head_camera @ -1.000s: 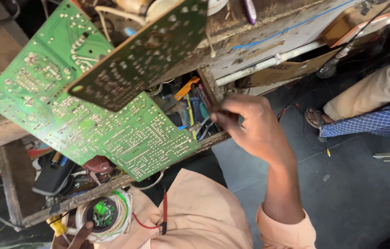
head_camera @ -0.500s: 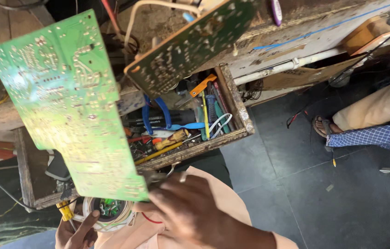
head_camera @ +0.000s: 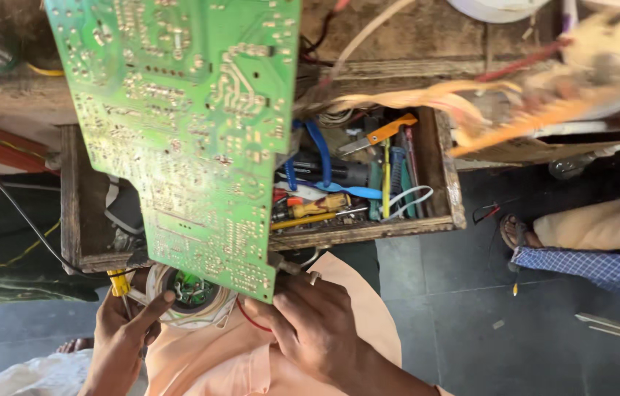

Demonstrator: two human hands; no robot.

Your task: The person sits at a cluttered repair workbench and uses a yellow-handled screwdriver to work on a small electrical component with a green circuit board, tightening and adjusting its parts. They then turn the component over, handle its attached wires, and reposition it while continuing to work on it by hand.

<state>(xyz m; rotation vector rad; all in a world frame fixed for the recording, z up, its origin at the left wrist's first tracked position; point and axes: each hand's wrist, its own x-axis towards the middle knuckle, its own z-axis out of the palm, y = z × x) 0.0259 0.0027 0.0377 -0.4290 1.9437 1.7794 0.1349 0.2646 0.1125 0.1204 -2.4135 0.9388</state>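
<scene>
Your right hand (head_camera: 317, 330) sits low in the view, its fingers (head_camera: 299, 293) curled together around the bottom corner of the large green circuit board (head_camera: 185, 139). The board rises from those fingers toward the top of the view, solder side facing you, tilted and covering much of the wooden drawer (head_camera: 445, 183) beyond it.

Your left hand (head_camera: 123, 330) is just to the left of the right one, below the board's lower edge. Its fingers (head_camera: 152, 308) are closed on the rim of a round white part with a green centre (head_camera: 189, 293), which lies partly under the board. A yellow-handled tool (head_camera: 119, 282) stands just above these fingers; whether they grip it too, I cannot tell.

Up and to the right of your right fingers, the open drawer holds blue-handled pliers (head_camera: 317, 158), an orange-handled cutter (head_camera: 383, 132) and screwdrivers. The bench (head_camera: 412, 37) runs above it. Far right of your fingers, another person's leg in checked cloth (head_camera: 596, 268) rests on the dark floor (head_camera: 471, 330).
</scene>
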